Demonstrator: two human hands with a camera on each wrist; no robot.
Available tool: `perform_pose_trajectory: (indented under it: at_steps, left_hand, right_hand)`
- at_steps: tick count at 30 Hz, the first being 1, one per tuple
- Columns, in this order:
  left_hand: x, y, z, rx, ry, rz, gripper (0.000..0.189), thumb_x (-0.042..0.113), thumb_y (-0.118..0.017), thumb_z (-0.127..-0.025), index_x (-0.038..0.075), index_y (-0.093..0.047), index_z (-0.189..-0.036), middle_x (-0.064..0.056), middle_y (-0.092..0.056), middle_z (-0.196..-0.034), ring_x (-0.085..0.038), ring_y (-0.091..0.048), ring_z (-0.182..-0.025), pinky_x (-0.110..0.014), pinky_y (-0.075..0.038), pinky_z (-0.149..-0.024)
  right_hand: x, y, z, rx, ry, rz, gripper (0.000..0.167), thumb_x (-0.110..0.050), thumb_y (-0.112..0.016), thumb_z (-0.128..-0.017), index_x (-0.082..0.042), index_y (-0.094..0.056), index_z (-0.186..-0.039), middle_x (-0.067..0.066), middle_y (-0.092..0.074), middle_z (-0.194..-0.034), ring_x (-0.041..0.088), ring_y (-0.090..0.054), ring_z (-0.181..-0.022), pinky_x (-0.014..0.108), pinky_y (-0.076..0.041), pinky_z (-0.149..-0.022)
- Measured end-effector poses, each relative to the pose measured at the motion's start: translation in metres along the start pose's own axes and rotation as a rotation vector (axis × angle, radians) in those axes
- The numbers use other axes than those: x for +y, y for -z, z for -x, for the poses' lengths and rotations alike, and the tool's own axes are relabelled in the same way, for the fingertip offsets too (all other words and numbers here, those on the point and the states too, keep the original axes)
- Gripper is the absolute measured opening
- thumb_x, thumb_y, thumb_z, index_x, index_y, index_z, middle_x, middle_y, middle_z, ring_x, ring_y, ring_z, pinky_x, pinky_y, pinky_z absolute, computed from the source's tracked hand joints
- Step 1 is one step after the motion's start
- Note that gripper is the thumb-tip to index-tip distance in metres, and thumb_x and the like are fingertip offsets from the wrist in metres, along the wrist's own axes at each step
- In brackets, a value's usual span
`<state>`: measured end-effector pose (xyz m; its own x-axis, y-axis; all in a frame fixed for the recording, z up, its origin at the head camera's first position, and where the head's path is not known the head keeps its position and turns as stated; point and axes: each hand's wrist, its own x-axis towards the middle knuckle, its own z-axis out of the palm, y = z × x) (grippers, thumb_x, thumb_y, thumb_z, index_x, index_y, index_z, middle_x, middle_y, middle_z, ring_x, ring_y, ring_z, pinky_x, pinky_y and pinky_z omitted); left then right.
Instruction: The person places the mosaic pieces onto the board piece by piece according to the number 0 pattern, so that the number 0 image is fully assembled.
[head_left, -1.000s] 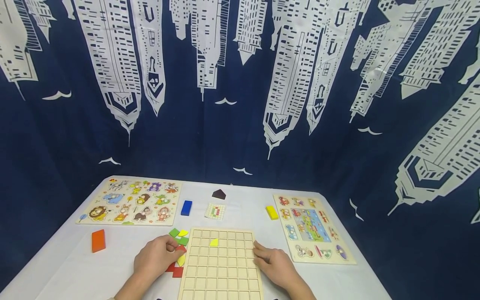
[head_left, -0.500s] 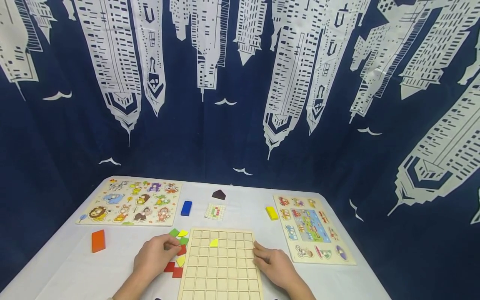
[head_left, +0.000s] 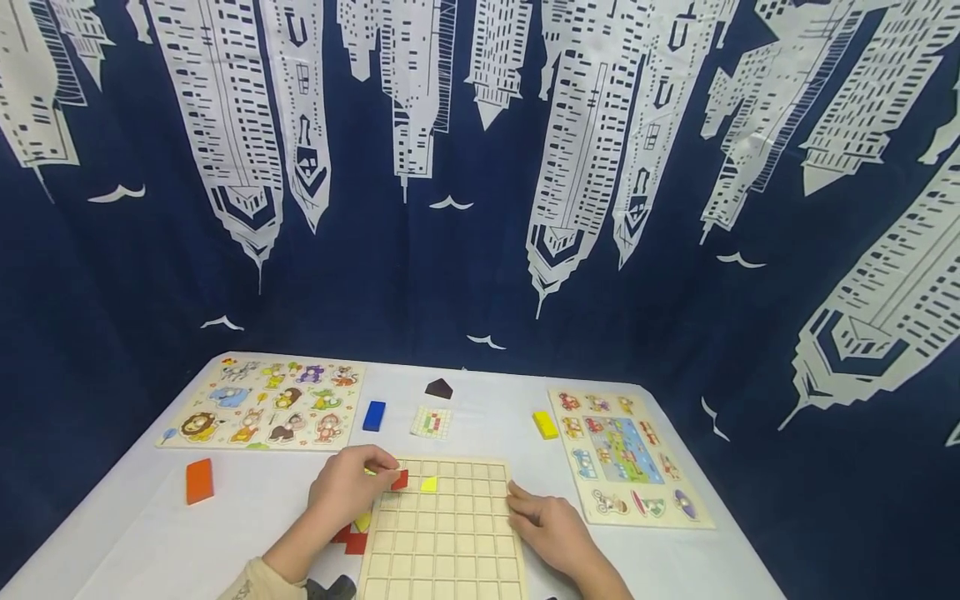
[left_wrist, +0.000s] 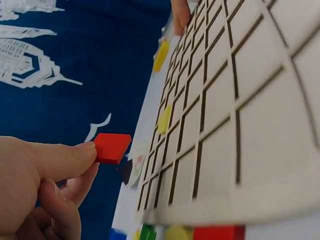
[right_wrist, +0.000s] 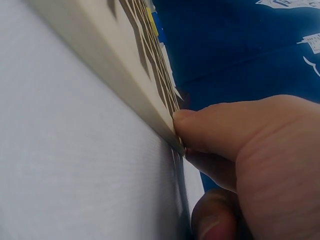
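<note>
Thumb and finger of my left hand pinch a red square tile above the upper left of the wooden grid board. A yellow quarter-round tile sits in one of the board's upper cells, just right of the red tile in the head view. My right hand holds the board's right edge, its thumb at the rim in the right wrist view. Beside the board's left edge lie more red tiles and a yellow one, partly covered by my left arm.
Behind the board lies a small pattern card, with a dark pentagon piece beyond it. Blue, yellow and orange blocks stand around. An animal puzzle is at left, another picture puzzle at right.
My left hand has lifted a red tile from the pile left of the board and carried it up and right, over the board's upper left. My right hand has stayed at the right edge.
</note>
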<state>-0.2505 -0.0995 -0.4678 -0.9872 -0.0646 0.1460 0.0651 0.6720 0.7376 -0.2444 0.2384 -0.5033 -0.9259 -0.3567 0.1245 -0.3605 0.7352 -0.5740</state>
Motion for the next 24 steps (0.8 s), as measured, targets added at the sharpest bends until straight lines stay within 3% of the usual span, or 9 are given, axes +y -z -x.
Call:
perform_pose_trajectory:
  at_steps: [7,12,24]
  left_hand:
    - [0.018,-0.029,-0.021,-0.108,-0.053,0.085,0.009,0.024,-0.082,-0.088,0.025,-0.074,-0.084,0.011,-0.069,-0.077,-0.009,-0.061,-0.07,-0.031,-0.046,-0.063]
    - [0.027,-0.044,-0.029,-0.157,-0.095,0.08,0.01,0.025,-0.082,-0.087,0.026,-0.073,-0.082,0.01,-0.068,-0.076,-0.011,-0.061,-0.07,-0.033,-0.046,-0.063]
    - [0.029,-0.056,-0.034,-0.206,-0.164,0.001,0.008,0.021,-0.082,-0.086,0.025,-0.076,-0.083,0.012,-0.068,-0.078,-0.009,-0.059,-0.072,-0.033,-0.046,-0.067]
  right_hand:
    - [-0.002,0.001,0.001,-0.011,-0.005,-0.008,0.038,-0.033,-0.069,-0.096,-0.013,-0.071,-0.129,0.002,-0.059,-0.146,0.03,-0.058,-0.134,0.054,-0.044,-0.109]
    - [-0.001,0.002,0.0,-0.004,0.014,0.001,0.037,-0.031,-0.069,-0.097,-0.013,-0.071,-0.129,0.001,-0.059,-0.146,0.029,-0.059,-0.133,0.052,-0.045,-0.108]
    - [-0.001,0.002,0.0,-0.008,-0.018,-0.049,0.035,-0.031,-0.071,-0.096,-0.016,-0.072,-0.128,-0.002,-0.059,-0.146,0.028,-0.057,-0.135,0.051,-0.043,-0.109]
